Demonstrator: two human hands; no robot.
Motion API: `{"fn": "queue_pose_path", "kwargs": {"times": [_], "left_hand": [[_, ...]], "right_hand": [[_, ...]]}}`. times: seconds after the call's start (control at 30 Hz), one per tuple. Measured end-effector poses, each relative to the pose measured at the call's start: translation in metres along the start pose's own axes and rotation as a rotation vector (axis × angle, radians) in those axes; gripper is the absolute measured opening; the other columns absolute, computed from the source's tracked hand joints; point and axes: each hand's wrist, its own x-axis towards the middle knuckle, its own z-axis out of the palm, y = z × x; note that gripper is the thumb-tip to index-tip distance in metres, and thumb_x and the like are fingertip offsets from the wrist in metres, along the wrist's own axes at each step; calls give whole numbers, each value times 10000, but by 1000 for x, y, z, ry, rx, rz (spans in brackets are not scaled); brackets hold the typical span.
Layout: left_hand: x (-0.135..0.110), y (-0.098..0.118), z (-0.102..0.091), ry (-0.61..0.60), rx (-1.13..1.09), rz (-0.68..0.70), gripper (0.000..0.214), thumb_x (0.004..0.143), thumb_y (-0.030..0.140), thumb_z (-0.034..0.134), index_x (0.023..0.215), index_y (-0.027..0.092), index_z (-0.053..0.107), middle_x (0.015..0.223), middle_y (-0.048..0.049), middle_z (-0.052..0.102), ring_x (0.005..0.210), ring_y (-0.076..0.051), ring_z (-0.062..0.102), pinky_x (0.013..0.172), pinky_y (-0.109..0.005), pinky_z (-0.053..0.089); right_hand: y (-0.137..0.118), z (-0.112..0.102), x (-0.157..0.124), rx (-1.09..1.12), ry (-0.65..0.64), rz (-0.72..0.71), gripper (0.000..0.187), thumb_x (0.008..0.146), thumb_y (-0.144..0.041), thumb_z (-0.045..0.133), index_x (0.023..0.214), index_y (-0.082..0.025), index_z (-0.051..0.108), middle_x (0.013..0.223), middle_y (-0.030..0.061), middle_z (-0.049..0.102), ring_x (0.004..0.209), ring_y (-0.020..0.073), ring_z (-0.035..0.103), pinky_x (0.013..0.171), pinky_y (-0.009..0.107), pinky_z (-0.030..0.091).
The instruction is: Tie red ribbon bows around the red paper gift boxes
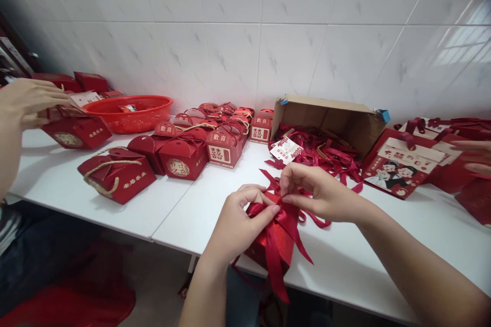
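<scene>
My left hand (pixel 240 222) grips the top of a small red gift box (pixel 278 245) held at the front edge of the white table (pixel 215 199). Its fingers are closed on the box top and the red ribbon (pixel 282 230). My right hand (pixel 320 191) pinches the ribbon just above the box, fingers pressed together. Long ribbon tails hang down over the table edge.
Several finished red gift boxes (pixel 184 156) stand at mid-table beside a red plastic basin (pixel 130 112). An open cardboard box (pixel 333 120) spills red ribbons (pixel 326 153). Flat printed gift bags (pixel 399 168) lie at right. Another person's hand (pixel 28 102) holds a red box at left; another's fingers (pixel 477 156) show far right.
</scene>
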Motion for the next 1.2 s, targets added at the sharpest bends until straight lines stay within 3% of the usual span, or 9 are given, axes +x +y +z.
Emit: {"fn": "queue_pose_path", "kwargs": {"times": [0.13, 0.27, 0.43, 0.57, 0.67, 1.0, 1.2], "left_hand": [[0, 1, 0, -15, -26, 1, 277, 768, 189, 628, 541, 206, 470, 733, -19, 701, 1083, -223, 559, 894, -331, 419], [-1, 1, 0, -25, 14, -5, 202, 756, 208, 652, 582, 194, 550, 798, -30, 676, 1035, -222, 572, 861, -316, 428], [-1, -1, -1, -15, 46, 0, 137, 755, 236, 668, 646, 186, 603, 888, -42, 657, 999, -211, 583, 850, -304, 430], [-2, -1, -1, -19, 59, 5, 148, 777, 244, 647, 647, 187, 604, 865, -40, 661, 997, -212, 586, 840, -301, 435], [-3, 0, 0, -17, 65, 11, 149, 778, 247, 647, 651, 189, 594, 848, -33, 660, 1001, -212, 586, 838, -299, 439], [-3, 0, -1, -25, 33, 38, 167, 800, 261, 628, 647, 198, 601, 813, -36, 672, 1025, -218, 585, 854, -305, 456], [-2, 0, 1, -7, 39, 24, 206, 812, 290, 615, 631, 196, 585, 783, -29, 664, 1010, -215, 594, 845, -295, 454]], "right_hand": [[2, -6, 0, -8, 4, 15, 101, 836, -140, 551, 851, -189, 464, 813, 10, 547, 739, 139, 551, 658, 271, 479], [3, -11, 0, 29, -62, 50, 86, 856, -209, 558, 888, -186, 482, 831, 11, 554, 728, 127, 539, 647, 256, 475], [2, -14, 1, 9, -187, 192, 287, 825, -409, 617, 975, -176, 542, 790, 10, 578, 658, 125, 552, 570, 242, 456], [2, -13, 1, -70, -160, 209, 338, 754, -490, 669, 805, -171, 571, 738, 7, 564, 620, 128, 552, 529, 239, 437], [1, -12, 2, -99, -127, 197, 353, 758, -511, 656, 731, -171, 567, 722, 6, 556, 617, 127, 547, 528, 236, 432], [5, -11, 3, -100, -130, 203, 368, 732, -524, 669, 753, -169, 575, 669, -7, 569, 586, 117, 522, 505, 220, 390], [3, -12, 2, -69, -199, 258, 380, 764, -538, 634, 724, -176, 525, 644, -11, 564, 563, 114, 540, 487, 213, 374]]}}
